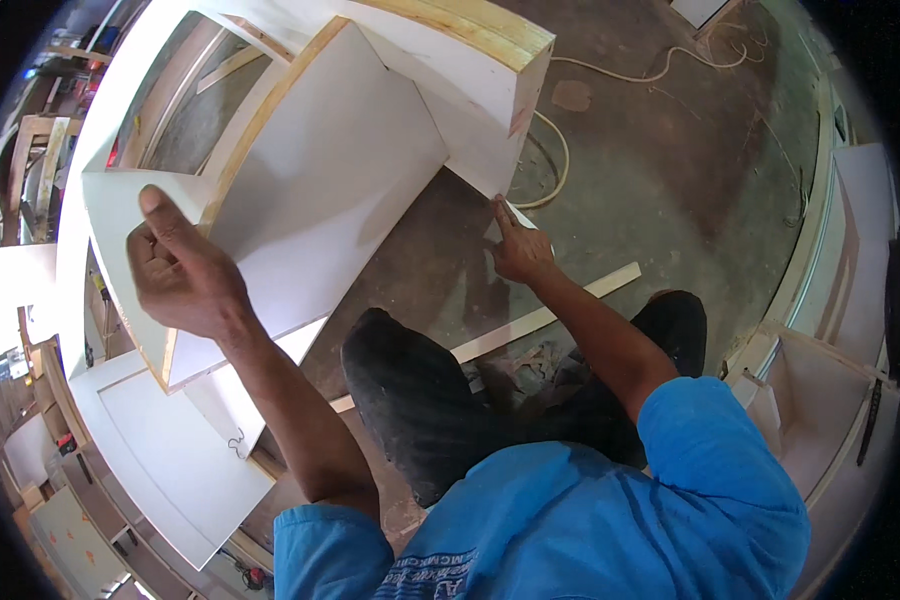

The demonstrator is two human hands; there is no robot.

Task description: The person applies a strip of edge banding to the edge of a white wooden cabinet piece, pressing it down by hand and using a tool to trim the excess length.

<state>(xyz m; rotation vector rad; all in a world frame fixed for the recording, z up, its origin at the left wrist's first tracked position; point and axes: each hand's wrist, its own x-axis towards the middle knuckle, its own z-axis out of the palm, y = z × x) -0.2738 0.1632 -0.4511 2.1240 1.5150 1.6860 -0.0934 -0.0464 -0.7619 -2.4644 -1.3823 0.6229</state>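
A large white panelled cabinet frame with raw wood edges lies tilted in front of me on the left. My left hand is raised over its near left part, fingers curled and thumb sticking up; whatever the fingers may hold is hidden. My right hand is at the lower corner of the frame's right end panel. Its index finger points along that corner, and the other fingers close round a thin white flat piece, mostly covered by the hand.
A pale wooden strip lies on the concrete floor by my knees. Beyond the frame a cream cable loops across the floor. White panels stand at lower left, and an open box-like cabinet is at right.
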